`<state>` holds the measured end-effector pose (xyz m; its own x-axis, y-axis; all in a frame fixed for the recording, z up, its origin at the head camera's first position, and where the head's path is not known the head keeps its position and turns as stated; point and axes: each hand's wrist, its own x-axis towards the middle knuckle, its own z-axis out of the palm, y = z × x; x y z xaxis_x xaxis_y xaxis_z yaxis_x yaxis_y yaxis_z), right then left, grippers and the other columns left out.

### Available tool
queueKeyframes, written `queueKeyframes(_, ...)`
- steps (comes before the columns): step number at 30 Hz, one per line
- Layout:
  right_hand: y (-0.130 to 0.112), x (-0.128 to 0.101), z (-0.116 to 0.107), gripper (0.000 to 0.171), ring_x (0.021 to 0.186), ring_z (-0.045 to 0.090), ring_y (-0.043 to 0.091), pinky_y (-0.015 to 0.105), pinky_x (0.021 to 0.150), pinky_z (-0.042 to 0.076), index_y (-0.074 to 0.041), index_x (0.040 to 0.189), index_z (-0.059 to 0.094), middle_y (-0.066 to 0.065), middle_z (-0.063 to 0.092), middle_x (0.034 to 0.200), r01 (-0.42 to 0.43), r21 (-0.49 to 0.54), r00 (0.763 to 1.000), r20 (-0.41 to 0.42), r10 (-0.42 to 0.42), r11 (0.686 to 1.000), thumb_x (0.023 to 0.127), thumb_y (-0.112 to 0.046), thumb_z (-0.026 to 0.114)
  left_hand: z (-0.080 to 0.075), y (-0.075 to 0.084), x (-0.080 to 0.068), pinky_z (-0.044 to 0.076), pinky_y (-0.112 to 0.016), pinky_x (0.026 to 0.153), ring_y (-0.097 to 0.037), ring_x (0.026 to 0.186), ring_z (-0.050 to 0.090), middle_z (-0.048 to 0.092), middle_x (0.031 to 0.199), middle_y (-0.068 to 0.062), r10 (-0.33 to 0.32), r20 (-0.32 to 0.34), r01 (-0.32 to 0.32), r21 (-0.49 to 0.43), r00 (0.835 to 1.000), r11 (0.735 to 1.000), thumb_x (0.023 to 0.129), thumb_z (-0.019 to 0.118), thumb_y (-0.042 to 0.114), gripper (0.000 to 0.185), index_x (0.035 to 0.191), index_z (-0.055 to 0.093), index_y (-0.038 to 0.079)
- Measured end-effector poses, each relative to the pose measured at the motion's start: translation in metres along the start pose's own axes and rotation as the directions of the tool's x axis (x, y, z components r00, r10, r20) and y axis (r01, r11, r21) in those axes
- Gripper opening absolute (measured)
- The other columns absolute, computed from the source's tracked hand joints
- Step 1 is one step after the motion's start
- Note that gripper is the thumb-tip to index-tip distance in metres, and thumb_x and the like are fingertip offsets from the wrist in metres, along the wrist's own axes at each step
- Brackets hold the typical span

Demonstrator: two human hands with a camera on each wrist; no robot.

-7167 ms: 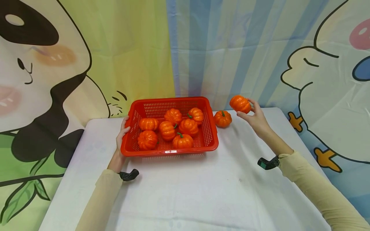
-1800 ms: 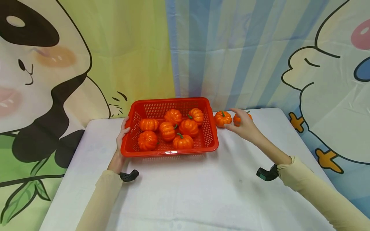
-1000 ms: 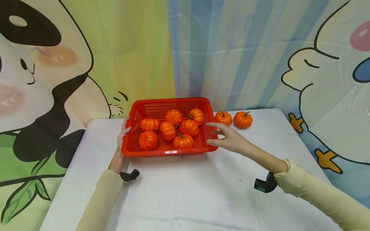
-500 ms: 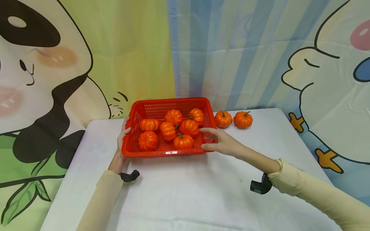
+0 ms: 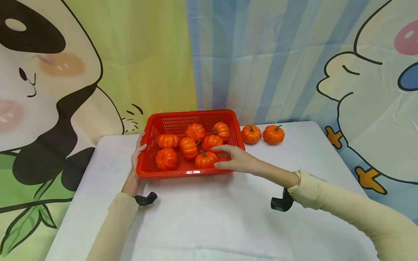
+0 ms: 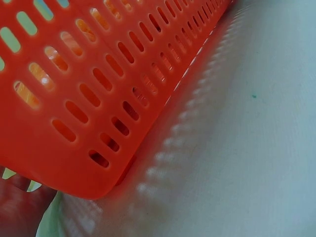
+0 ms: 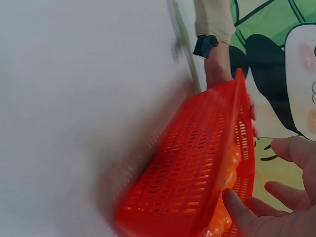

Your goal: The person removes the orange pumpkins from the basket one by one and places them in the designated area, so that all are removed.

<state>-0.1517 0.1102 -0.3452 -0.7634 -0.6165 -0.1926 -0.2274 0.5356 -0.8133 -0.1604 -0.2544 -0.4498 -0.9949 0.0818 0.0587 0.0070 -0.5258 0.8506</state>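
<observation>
A red plastic basket point(image 5: 192, 173) with slotted walls stands on the white table, and several orange toy pumpkins lie inside. My left hand point(image 5: 135, 158) grips its left end; in the left wrist view that hand point(image 6: 19, 207) shows at the corner, below the slotted wall point(image 6: 74, 153). Over the basket's right part hangs my right hand point(image 5: 236, 159), fingers parted and empty. Its fingertips are close to the front right pumpkin point(image 5: 205, 160); contact cannot be made out. The right wrist view shows that hand point(image 7: 284, 212) with spread fingers beside the basket rim point(image 7: 227, 148).
Two pumpkins stand on the table right of the basket: one near its wall point(image 5: 251, 134), another farther right point(image 5: 273, 134). A printed cloth curtain point(image 5: 215, 54) hangs right behind the table point(image 5: 209, 217).
My right hand has set the pumpkin it held on the table beside the other one, let go, and moved left over the basket. My left hand has stayed on the basket.
</observation>
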Motion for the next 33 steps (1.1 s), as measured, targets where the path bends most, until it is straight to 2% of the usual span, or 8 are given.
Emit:
queueKeyframes(7,-0.001,0.018,0.011,0.055,0.126,0.054,0.034,0.048,0.102,0.048,-0.008,0.141,0.049,0.014,0.051,0.144,0.053,-0.081,0.998,0.029,-0.050,0.995,0.090,-0.022,0.066,0.001,0.002,0.000,0.034,-0.028,0.112,-0.023,0.141,0.017,0.007,0.161,-0.001,0.012,0.002,-0.012,-0.047,1.000,0.999,0.102,0.013,0.010,0.055,0.154,0.006,0.027)
queueKeyframes(14,-0.015,0.034,0.020,0.054,0.125,0.054,0.032,0.048,0.105,0.045,-0.009,0.139,0.051,0.012,0.054,0.140,0.096,-0.100,0.995,0.048,-0.091,0.990,0.089,-0.022,0.066,0.002,0.003,-0.002,0.036,-0.027,0.112,-0.021,0.141,0.016,0.006,0.161,0.001,-0.006,0.002,0.006,-0.072,1.000,0.997,0.102,0.015,0.011,0.055,0.154,0.005,0.028)
queueKeyframes(17,-0.023,0.046,0.023,0.056,0.129,0.052,0.032,0.047,0.106,0.044,-0.009,0.141,0.048,0.010,0.050,0.145,0.057,-0.061,0.995,0.084,-0.052,0.996,0.090,-0.023,0.066,0.002,0.004,-0.002,0.037,-0.026,0.111,-0.021,0.140,0.016,0.007,0.160,0.001,-0.002,0.004,0.002,-0.077,1.000,0.997,0.102,0.014,0.011,0.055,0.154,0.006,0.027)
queueKeyframes(22,-0.040,0.074,0.032,0.062,0.132,0.051,0.029,0.043,0.104,0.047,-0.014,0.146,0.043,0.006,0.042,0.152,-0.059,-0.016,0.985,0.159,0.061,0.998,0.090,-0.025,0.067,0.000,0.004,-0.002,0.036,-0.026,0.111,-0.021,0.140,0.016,0.007,0.160,0.001,0.000,0.001,0.000,-0.077,1.000,0.997,0.102,0.014,0.011,0.055,0.154,0.007,0.028)
queueKeyframes(27,-0.057,0.106,0.046,0.062,0.134,0.049,0.026,0.039,0.110,0.041,-0.014,0.146,0.042,0.007,0.042,0.152,-0.034,-0.100,0.972,0.226,0.056,0.994,0.090,-0.023,0.067,0.000,0.002,-0.002,0.031,-0.030,0.115,-0.022,0.143,0.013,0.006,0.161,0.000,-0.004,0.001,0.004,-0.068,1.000,0.998,0.102,0.014,0.011,0.055,0.153,0.007,0.029)
queueKeyframes(30,-0.065,0.123,0.054,0.061,0.116,0.059,0.021,0.031,0.102,0.046,-0.016,0.146,0.044,0.005,0.046,0.149,-0.019,-0.172,0.966,0.251,0.063,0.985,0.090,-0.023,0.068,0.000,0.002,-0.001,0.030,-0.031,0.116,-0.024,0.144,0.012,0.004,0.162,0.000,-0.005,0.013,0.006,-0.060,1.000,0.998,0.102,0.014,0.012,0.055,0.153,0.007,0.029)
queueKeyframes(32,-0.069,0.132,0.057,0.061,0.090,0.061,0.017,0.027,0.088,0.051,-0.018,0.146,0.043,0.005,0.048,0.145,-0.034,-0.190,0.959,0.272,0.086,0.981,0.090,-0.022,0.068,0.001,0.001,0.000,0.031,-0.031,0.115,-0.024,0.144,0.011,0.004,0.162,-0.001,-0.004,0.019,0.005,-0.060,1.000,0.998,0.102,0.014,0.012,0.055,0.153,0.008,0.030)
queueKeyframes(33,-0.070,0.136,0.059,0.062,0.077,0.058,0.015,0.026,0.080,0.051,-0.018,0.147,0.043,0.006,0.049,0.143,-0.040,-0.192,0.954,0.283,0.094,0.981,0.090,-0.021,0.068,0.000,0.001,0.001,0.032,-0.031,0.114,-0.024,0.144,0.012,0.004,0.163,-0.001,-0.005,0.019,0.006,-0.057,1.000,0.998,0.102,0.014,0.012,0.055,0.153,0.008,0.030)
